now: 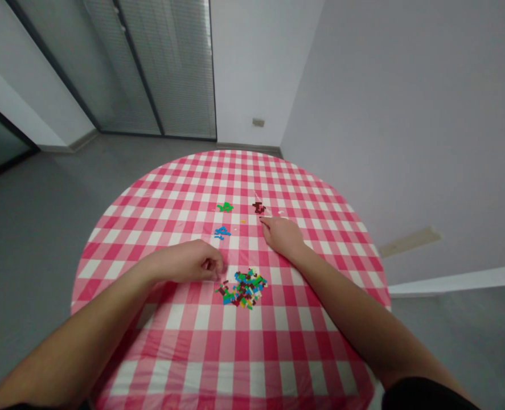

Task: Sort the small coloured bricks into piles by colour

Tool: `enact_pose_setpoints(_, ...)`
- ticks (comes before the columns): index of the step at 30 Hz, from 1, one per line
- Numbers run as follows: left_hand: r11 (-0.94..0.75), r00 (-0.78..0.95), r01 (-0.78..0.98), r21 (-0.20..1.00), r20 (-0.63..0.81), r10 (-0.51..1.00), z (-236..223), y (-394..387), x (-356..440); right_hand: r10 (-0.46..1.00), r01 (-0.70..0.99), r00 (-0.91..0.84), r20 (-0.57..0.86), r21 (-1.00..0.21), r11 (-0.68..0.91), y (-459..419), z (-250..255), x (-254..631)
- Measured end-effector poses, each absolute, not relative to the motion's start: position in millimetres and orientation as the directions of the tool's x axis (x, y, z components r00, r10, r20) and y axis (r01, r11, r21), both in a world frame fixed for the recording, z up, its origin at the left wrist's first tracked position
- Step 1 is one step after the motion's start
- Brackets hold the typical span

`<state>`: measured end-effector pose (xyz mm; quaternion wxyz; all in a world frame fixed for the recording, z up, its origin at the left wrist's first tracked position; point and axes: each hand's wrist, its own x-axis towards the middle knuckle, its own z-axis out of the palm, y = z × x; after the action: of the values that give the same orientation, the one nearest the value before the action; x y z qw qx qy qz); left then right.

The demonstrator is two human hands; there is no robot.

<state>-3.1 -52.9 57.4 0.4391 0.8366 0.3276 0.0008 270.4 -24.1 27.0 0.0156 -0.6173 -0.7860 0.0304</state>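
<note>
Plastic bricks (241, 288) lie in a mixed heap on the checked tablecloth (158, 193). They look small, light and stiff, and likely to skitter when nudged, so a fingertip pinch on the edges of one brick at the heap's rim would suit. Beyond the heap sit smaller clusters: green bricks (225, 207), blue bricks (222, 232) and dark red bricks (258, 208). The left hand (188, 262) curls loosely just beside the heap; whether a brick sits inside it, I cannot tell. The right hand (282, 236) rests palm down beyond the heap, fingers loosely together near the dark red bricks, holding nothing visible.
</note>
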Motion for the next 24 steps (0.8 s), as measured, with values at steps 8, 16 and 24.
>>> enact_pose_setpoints(8, -0.466, 0.790, 0.590, 0.660, -0.352, 0.501, 66, -63, -2, 0.984, 0.983, -0.179, -0.020, -0.034, 0.178, -17, 26, 269)
enact_pose_setpoints(16, -0.539, 0.884, 0.409, 0.737, -0.171, 0.436, 49, -64, 9, 0.981, 0.979, -0.194, 0.012, -0.057, 0.194, -21, 25, 271)
enact_pose_setpoints(24, -0.571, 0.927, 0.305, 0.762, -0.100, 0.362, 42, -59, 14, 0.974, 0.970, -0.222, 0.034, -0.093, 0.224, -19, 23, 274)
